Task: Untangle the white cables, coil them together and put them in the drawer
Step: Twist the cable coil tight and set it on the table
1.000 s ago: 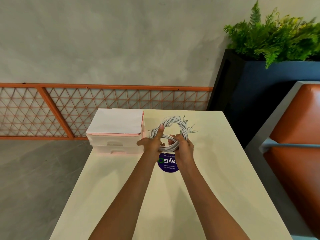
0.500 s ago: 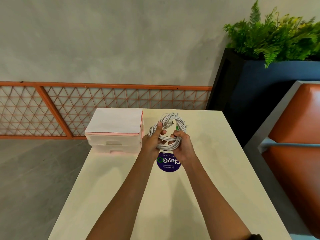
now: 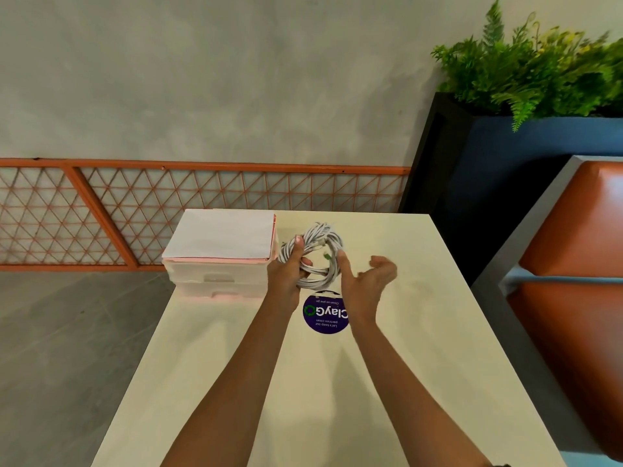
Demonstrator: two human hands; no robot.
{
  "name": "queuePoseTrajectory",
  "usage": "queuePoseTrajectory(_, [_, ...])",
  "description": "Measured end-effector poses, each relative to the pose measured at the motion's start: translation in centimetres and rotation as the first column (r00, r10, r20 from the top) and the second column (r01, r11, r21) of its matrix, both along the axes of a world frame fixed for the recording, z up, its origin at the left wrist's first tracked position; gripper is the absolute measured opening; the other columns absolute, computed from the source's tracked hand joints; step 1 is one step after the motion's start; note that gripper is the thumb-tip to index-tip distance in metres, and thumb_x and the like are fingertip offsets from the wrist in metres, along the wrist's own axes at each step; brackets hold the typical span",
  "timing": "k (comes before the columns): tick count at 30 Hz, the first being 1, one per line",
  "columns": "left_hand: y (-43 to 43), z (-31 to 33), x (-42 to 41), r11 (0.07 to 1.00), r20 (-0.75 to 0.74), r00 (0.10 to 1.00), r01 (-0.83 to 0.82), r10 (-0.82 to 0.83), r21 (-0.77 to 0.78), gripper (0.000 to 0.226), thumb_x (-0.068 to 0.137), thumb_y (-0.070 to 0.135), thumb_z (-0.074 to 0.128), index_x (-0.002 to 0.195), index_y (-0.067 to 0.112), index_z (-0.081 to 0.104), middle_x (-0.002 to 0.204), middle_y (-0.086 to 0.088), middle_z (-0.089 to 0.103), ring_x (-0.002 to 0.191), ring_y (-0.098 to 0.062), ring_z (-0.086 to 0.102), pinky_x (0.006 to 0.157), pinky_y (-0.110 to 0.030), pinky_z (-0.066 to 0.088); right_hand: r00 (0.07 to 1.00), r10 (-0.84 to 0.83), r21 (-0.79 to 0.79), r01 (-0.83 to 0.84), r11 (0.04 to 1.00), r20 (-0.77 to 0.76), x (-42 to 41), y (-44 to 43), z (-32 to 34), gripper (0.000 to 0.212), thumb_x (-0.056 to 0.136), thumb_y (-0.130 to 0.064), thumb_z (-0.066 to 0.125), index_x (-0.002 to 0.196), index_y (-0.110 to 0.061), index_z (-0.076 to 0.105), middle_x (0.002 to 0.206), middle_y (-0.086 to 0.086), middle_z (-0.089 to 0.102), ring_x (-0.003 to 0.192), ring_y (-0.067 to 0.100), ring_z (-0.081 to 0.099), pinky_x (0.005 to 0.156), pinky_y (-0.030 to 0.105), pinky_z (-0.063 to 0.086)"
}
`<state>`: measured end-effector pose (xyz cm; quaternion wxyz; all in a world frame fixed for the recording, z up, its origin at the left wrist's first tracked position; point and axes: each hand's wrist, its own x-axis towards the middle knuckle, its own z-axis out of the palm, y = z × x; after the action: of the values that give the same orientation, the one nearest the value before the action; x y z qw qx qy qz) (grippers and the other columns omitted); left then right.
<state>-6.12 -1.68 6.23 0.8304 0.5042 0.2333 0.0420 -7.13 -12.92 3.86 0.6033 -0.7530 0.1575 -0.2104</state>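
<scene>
The white cables [image 3: 322,241] form one round coil held above the far part of the cream table [image 3: 421,348]. My left hand [image 3: 290,271] grips the coil's left side, thumb over the top of the strands. A small green plug shows inside the coil. My right hand [image 3: 365,281] is just right of the coil, fingers spread and loosely bent, its thumb beside or touching the strands and holding nothing. A pink and clear drawer unit [image 3: 219,261] stands at the table's far left, both drawers pushed in, directly left of the coil.
A round purple sticker [image 3: 322,315] lies on the table under my wrists. An orange mesh railing [image 3: 202,214] runs behind the table. A dark planter [image 3: 472,163] with green ferns and an orange padded seat [image 3: 573,264] stand to the right.
My right hand has let go of the coil and moved off to the right, fingers opening. The left hand keeps its grip on the coil.
</scene>
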Motion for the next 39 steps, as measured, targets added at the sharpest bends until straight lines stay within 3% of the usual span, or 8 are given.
queuePoseTrajectory(2, [0.5,-0.4,0.1,0.999,-0.003,0.999,-0.033,0.033,0.012,0.024,0.088,0.027,0.067,0.074,0.009,0.06,0.046,0.004,0.06,0.044,-0.006,0.058,0.053,-0.022,0.052,0.966,0.14,-0.226,-0.089,0.97,0.219,-0.5,-0.4,0.0,0.043,0.082,-0.034,0.072,0.107,-0.012,0.046,0.106,-0.007,0.044,0.095,0.012,0.045,0.087,0.032,0.044])
queuePoseTrajectory(6, [1.0,-0.9,0.1,1.0,-0.012,1.0,-0.017,0.017,0.024,0.026,0.086,0.03,0.068,0.076,0.008,0.062,0.063,-0.003,0.064,0.059,-0.016,0.063,0.061,-0.028,0.055,0.734,0.675,-0.344,-0.653,0.675,-0.07,-0.2,-0.6,2.2,0.018,0.085,-0.028,0.07,0.094,-0.017,0.06,0.088,-0.01,0.062,0.066,0.005,0.053,0.061,0.009,0.041])
queuePoseTrajectory(13, [1.8,-1.0,-0.2,0.991,-0.001,0.996,0.093,-0.093,0.094,0.03,0.088,0.033,0.065,0.07,0.01,0.061,0.047,0.005,0.058,0.044,-0.008,0.056,0.049,-0.022,0.049,0.564,0.691,-0.373,-0.823,0.428,-0.453,1.4,-0.2,4.0,0.033,0.088,-0.037,0.064,0.107,-0.011,0.058,0.102,0.001,0.062,0.082,0.01,0.055,0.063,0.01,0.038])
queuePoseTrajectory(18, [2.2,-0.9,0.0,0.978,0.021,0.984,0.171,-0.175,0.122,0.042,0.082,0.041,0.07,0.099,0.002,0.071,0.092,-0.011,0.074,0.085,-0.025,0.072,0.076,-0.035,0.058,0.496,0.728,-0.427,-0.852,0.303,-0.473,1.3,0.1,4.2,0.03,0.097,-0.03,0.051,0.122,-0.013,0.057,0.112,0.005,0.063,0.097,0.019,0.058,0.085,0.028,0.046])
queuePoseTrajectory(25, [2.3,-0.4,0.0,0.965,0.051,0.971,0.223,-0.232,0.141,0.04,0.085,0.043,0.064,0.104,0.007,0.069,0.097,-0.012,0.074,0.085,-0.025,0.071,0.073,-0.034,0.059,0.602,0.774,-0.352,-0.779,0.518,-0.193,0.4,-0.8,2.6,0.006,0.098,-0.022,0.051,0.092,-0.021,0.053,0.081,-0.012,0.049,0.072,-0.003,0.049,0.068,0.018,0.037])
queuePoseTrajectory(29, [2.5,-0.6,0.2,0.964,0.043,0.974,0.213,-0.222,0.162,0.038,0.088,0.045,0.06,0.098,0.01,0.069,0.088,-0.009,0.073,0.073,-0.023,0.067,0.063,-0.029,0.055,0.565,0.798,-0.12,-0.825,0.553,-0.209,-0.3,-0.8,2.8,0.015,0.1,-0.029,0.045,0.091,-0.031,0.058,0.087,-0.008,0.063,0.082,0.006,0.058,0.079,0.023,0.046])
queuePoseTrajectory(32, [2.4,-1.1,0.3,0.967,0.044,0.981,0.175,-0.186,0.185,0.037,0.092,0.043,0.056,0.098,0.007,0.067,0.081,-0.006,0.07,0.065,-0.016,0.062,0.051,-0.021,0.049,0.575,0.78,-0.138,-0.818,0.559,-0.248,-0.4,-0.3,3.3,0.021,0.1,-0.036,0.042,0.09,-0.03,0.058,0.081,-0.013,0.06,0.076,0.003,0.056,0.075,0.024,0.047])
queuePoseTrajectory(39, [2.1,-1.5,0.6,0.945,0.027,0.988,0.134,-0.149,0.297,0.067,0.08,0.061,0.06,0.112,0.003,0.062,0.1,-0.015,0.071,0.085,-0.026,0.072,0.069,-0.034,0.059,0.674,0.72,-0.123,-0.739,0.663,-0.165,-0.4,0.2,2.9,0.025,0.102,-0.026,0.038,0.092,-0.012,0.057,0.077,-0.01,0.057,0.072,0.002,0.053,0.067,0.01,0.042])
